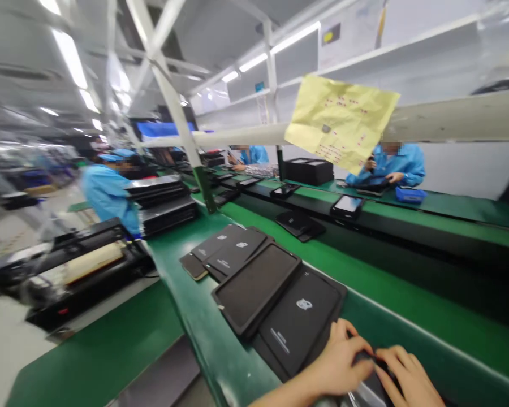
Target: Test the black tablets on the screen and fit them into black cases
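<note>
At the lower right, my left hand (343,362) and my right hand (407,373) meet over a black item with a glossy, film-like top (369,393). Both sets of fingers are bent and closed on its upper edge; the lower part runs out of the picture, so its kind is unclear. Beside my left hand lies a flat black tablet-like panel (299,322) with a pale logo. A black framed tray or case (257,285) rests partly over it. Farther off are more black panels with logos (237,251) and a small dark phone-like piece (193,265).
Beyond the green bench edge runs a green and black conveyor line with screen devices (346,206) and black covers (299,223). A yellow paper sheet (341,121) hangs from a rail. Dark trays (167,206) are stacked left. Co-workers in blue (392,164) sit opposite and left.
</note>
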A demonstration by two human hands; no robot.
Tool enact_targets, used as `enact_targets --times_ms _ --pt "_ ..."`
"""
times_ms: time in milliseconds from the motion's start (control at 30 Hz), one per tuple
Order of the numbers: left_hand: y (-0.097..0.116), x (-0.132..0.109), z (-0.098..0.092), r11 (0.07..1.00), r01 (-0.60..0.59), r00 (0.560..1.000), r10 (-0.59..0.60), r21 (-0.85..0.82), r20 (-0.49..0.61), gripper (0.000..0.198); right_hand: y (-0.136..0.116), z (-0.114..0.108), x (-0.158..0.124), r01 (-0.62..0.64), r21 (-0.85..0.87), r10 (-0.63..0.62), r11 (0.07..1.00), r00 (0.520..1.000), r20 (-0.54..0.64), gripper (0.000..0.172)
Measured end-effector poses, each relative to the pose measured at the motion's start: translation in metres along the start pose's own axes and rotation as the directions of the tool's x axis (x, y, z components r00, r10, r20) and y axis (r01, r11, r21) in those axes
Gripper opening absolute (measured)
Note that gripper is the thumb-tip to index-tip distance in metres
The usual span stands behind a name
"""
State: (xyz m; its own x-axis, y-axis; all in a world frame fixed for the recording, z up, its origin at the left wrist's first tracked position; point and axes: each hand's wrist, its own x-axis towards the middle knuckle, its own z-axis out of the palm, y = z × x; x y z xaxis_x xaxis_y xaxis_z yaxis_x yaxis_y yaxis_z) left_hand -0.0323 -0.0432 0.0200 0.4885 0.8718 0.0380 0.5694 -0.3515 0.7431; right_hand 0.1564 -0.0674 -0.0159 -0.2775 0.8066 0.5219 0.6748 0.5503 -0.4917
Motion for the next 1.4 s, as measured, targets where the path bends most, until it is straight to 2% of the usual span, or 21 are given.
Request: enact_targets --times_ms 100,233,367,467,600,700,833,1033,1200,1400 --pt "0.009 0.003 -0.009 1.000 -0.030 0.998 0.030 -0.001 0.047 0.026 -0.023 -0.016 0.001 -0.201 -0.003 0.201 0.980 0.980 -0.004 0.022" --pt "0.013 0.012 -0.017 0.998 -0.067 0.992 0.066 0.003 0.109 0.025 -0.035 -0.048 -0.009 -0.432 0.022 0.433 0.901 0.901 -0.040 0.027" --pt "0.011 0.012 -0.018 0.997 -0.078 0.990 0.078 0.002 0.117 0.021 -0.033 -0.086 -0.042 -0.628 0.082 0.634 0.774 0.765 -0.117 0.030" --pt "0.008 0.010 -0.014 0.999 -0.049 0.998 0.050 -0.015 0.044 0.018 -0.033 -0.104 -0.075 -0.740 0.142 0.754 0.657 0.645 -0.127 0.035" --pt "0.004 0.011 -0.010 0.999 -0.012 1.000 0.012 -0.052 -0.014 0.017 -0.040 -0.108 -0.112 -0.839 0.235 0.867 0.491 0.496 -0.041 0.047" --pt "0.002 0.014 -0.009 0.997 0.008 1.000 -0.010 -0.070 -0.025 0.021 -0.049 -0.101 -0.124 -0.874 0.248 0.902 0.418 0.433 0.006 0.053" --pt "-0.001 0.009 -0.013 0.994 0.060 0.998 -0.062 -0.093 -0.021 0.031 -0.055 -0.095 -0.119 -0.881 0.207 0.899 0.426 0.438 0.012 0.056" --pt "0.001 -0.010 -0.017 0.986 0.137 0.990 -0.140 -0.099 -0.018 0.043 -0.050 -0.093 -0.106 -0.864 0.074 0.866 0.498 0.492 -0.088 0.051" --pt "0.002 -0.004 -0.018 0.993 0.085 0.994 -0.078 -0.082 0.078 0.042 -0.045 -0.087 -0.101 -0.843 -0.035 0.832 0.537 0.536 -0.146 0.048" --pt "0.000 0.011 -0.023 0.996 0.045 0.986 -0.032 -0.079 0.161 0.034 -0.044 -0.083 -0.101 -0.852 -0.109 0.832 0.512 0.524 -0.185 0.050"
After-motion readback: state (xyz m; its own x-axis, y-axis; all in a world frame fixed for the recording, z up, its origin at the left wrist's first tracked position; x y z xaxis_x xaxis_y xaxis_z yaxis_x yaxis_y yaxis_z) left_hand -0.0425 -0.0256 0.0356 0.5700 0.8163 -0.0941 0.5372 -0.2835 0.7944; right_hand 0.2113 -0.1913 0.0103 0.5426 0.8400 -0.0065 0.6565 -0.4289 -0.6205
